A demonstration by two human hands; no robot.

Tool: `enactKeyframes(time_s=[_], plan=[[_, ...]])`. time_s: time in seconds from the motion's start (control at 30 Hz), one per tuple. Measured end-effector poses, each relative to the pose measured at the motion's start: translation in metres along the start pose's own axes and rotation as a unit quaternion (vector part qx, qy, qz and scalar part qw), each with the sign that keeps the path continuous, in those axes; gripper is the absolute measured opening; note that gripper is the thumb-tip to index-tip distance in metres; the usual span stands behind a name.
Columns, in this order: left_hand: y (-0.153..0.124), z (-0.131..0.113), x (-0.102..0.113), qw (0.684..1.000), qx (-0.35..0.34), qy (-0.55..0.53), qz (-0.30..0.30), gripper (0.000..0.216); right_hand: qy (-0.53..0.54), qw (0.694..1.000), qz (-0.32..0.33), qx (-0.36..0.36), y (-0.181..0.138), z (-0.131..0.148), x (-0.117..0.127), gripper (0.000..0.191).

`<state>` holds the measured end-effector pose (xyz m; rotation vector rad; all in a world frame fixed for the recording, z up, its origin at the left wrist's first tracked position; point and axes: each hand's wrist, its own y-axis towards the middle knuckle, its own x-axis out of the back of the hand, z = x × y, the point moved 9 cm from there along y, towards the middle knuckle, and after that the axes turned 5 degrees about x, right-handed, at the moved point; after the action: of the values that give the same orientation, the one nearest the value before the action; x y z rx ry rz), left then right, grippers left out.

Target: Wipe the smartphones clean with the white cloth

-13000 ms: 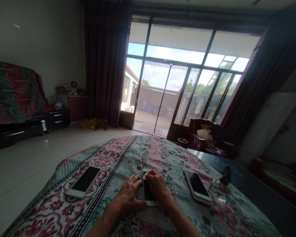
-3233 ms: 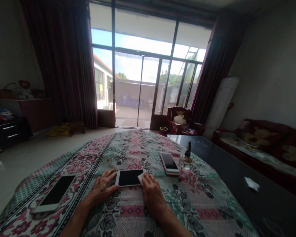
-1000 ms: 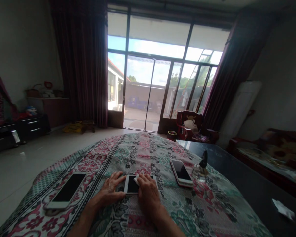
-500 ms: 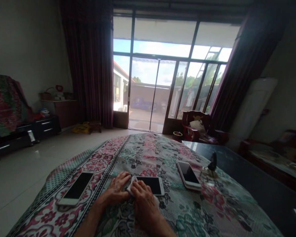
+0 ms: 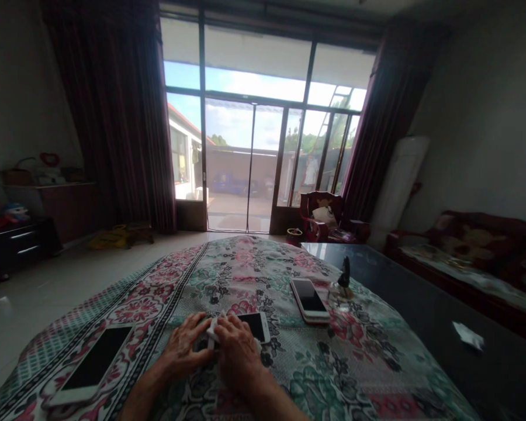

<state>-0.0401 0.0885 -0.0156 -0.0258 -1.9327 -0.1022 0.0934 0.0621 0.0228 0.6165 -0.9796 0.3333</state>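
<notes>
A white smartphone (image 5: pixel 258 328) with a dark screen lies face up on the flowered tablecloth (image 5: pixel 284 368). My right hand (image 5: pixel 236 348) presses a crumpled white tissue or cloth (image 5: pixel 212 331) onto it, covering its left part. At the phone's left end rests my left hand (image 5: pixel 184 342), fingers stretched out and thumb reaching toward the edge; whether it touches the phone is hard to see. Another white smartphone (image 5: pixel 94 365) lies to the left. Right of my hands, a further white phone (image 5: pixel 311 301) appears stacked on something thin.
A clear spray bottle with a black nozzle (image 5: pixel 344 275) stands right of the stacked phone. Beyond it is a dark glossy table (image 5: pixel 403 292) bearing a crumpled white piece (image 5: pixel 468 336). Farther off are a red wooden armchair (image 5: pixel 322 216), a sofa (image 5: pixel 469 245) and glass doors (image 5: pixel 249 169).
The view has turned right, so everything sits farther left. My right hand and the tissue have shifted slightly toward the phone's left end.
</notes>
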Motion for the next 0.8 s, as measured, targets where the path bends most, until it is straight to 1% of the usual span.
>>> enactKeyframes(time_s=[0.1, 0.27, 0.33, 0.4, 0.47, 0.57, 0.67, 0.8], plan=[[-0.001, -0.002, 0.002, 1.000, 0.000, -0.002, 0.011, 0.065, -0.022, 0.999, -0.005, -0.049, -0.006, -0.023, 0.012, 0.044], [-0.003, -0.007, 0.006, 0.999, 0.007, -0.002, 0.033, 0.068, -0.077, 0.987, -0.050, -0.130, -0.021, -0.067, 0.038, 0.047], [-0.004, -0.007, 0.007, 0.999, 0.009, -0.008, 0.031, 0.068, -0.096, 0.981, -0.058, -0.160, -0.027, -0.081, 0.041, 0.048], [-0.004, -0.006, 0.007, 1.000, 0.004, -0.017, 0.020, 0.068, -0.114, 0.976, -0.059, -0.177, -0.031, -0.089, 0.041, 0.050], [-0.004, -0.004, 0.006, 1.000, -0.004, -0.020, 0.004, 0.067, -0.125, 0.974, -0.058, -0.180, -0.033, -0.091, 0.040, 0.050], [-0.004, -0.004, 0.005, 1.000, -0.008, -0.012, -0.013, 0.068, -0.119, 0.976, -0.059, -0.174, -0.033, -0.086, 0.039, 0.050], [-0.004, -0.009, 0.006, 1.000, -0.005, 0.003, -0.015, 0.072, -0.095, 0.982, -0.064, -0.154, -0.031, -0.075, 0.039, 0.050], [-0.004, -0.017, 0.006, 1.000, -0.004, 0.026, -0.005, 0.071, -0.060, 0.990, -0.059, -0.116, -0.027, -0.054, 0.035, 0.047]])
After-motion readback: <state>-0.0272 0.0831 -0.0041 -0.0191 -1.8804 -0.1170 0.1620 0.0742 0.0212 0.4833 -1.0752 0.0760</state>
